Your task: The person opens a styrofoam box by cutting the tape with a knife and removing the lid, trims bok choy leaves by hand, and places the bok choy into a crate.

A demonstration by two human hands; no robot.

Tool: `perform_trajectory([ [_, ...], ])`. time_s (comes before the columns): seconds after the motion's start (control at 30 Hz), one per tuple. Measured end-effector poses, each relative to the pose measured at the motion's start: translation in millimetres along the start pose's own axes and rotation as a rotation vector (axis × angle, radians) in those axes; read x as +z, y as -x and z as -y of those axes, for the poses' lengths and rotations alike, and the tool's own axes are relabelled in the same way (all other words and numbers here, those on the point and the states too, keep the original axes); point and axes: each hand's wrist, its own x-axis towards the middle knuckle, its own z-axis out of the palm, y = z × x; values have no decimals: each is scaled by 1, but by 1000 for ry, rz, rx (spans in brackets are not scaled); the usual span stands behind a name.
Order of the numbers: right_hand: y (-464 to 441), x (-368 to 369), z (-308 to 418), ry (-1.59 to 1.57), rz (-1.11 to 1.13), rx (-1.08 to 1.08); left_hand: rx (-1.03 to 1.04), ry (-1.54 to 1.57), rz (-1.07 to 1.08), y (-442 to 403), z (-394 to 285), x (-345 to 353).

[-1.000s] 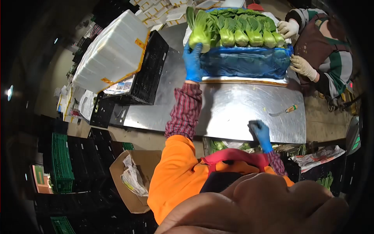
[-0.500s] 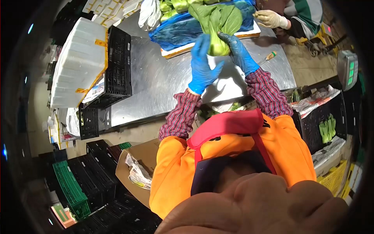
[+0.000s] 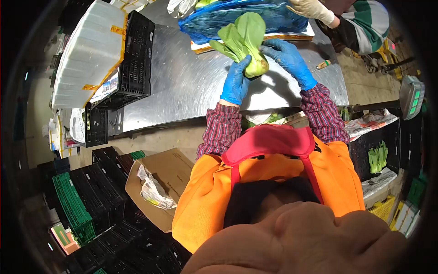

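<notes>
The left hand (image 3: 236, 83), in a blue rubber glove, is closed around the pale stalks of a green leafy bok choy (image 3: 252, 48), holding it tilted above the brushed metal table (image 3: 178, 77). The right hand (image 3: 288, 60), gloved likewise, has its fingers partly bent beside the stalks; whether they touch cannot be told. Just beyond, crinkled blue plastic film (image 3: 244, 20) covers most of a white box edged with orange tape (image 3: 197, 47), with a little greenery showing at the top edge of the view. On the table's left, a black slatted plastic crate (image 3: 141, 55) contains printed paper (image 3: 107, 86) and adjoins a white foam stack with orange tape (image 3: 89, 55). Below, an open brown cardboard box (image 3: 171, 166) holds crumpled white wrapping (image 3: 155, 192), near a green plastic crate (image 3: 70, 201) among black ones. At right, another black plastic crate (image 3: 360, 153) holds bright green leafy stalks (image 3: 378, 157) beside wrinkled pale sheeting (image 3: 378, 185).
</notes>
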Motion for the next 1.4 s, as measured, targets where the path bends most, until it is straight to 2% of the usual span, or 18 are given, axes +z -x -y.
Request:
perform_trajectory([
  [0.03, 0, 1, 3, 3, -7, 24, 86, -102, -10, 0, 2, 2],
  [0.07, -1, 4, -3, 5, -8, 30, 81, -99, -10, 0, 3, 3],
  [0.17, -9, 23, -21, -267, -96, -7, 205, -317, -73, 1, 1, 8],
  [0.2, -10, 25, -25, -267, -88, -2, 206, -313, -82, 0, 2, 6],
  [0.3, -10, 30, -32, -294, -171, 72, 167, -176, -119, -4, 4, -3],
  [0.47, -9, 29, -34, -312, -176, 174, 165, -95, -182, -9, 6, -21],
  [0.57, -12, 28, -44, -422, 19, 146, 96, -19, -216, -10, 2, -33],
  [0.7, -12, 39, -54, -533, 82, 36, 82, 137, -285, -21, -1, -52],
  [0.83, 7, 62, -72, -469, 85, -9, 96, 369, -298, -21, -18, -70],
  [1.0, 22, 72, -56, -583, 20, -88, 93, 418, -360, -15, -21, -83],
  [1.1, 23, 62, -67, -530, 19, -104, 331, 661, -304, -16, -44, -126],
  [1.13, 22, 61, -79, -456, 24, -58, 349, 665, -305, -9, -55, -124],
  [1.23, 18, 66, -90, -311, 28, 35, 317, 710, 45, 13, -80, -108],
  [1.33, 7, 69, -76, 254, 246, 29, 259, 664, 94, 20, -79, -90],
  [1.4, 0, 66, -63, 268, 203, 1, 217, 644, 129, 15, -75, -87],
])
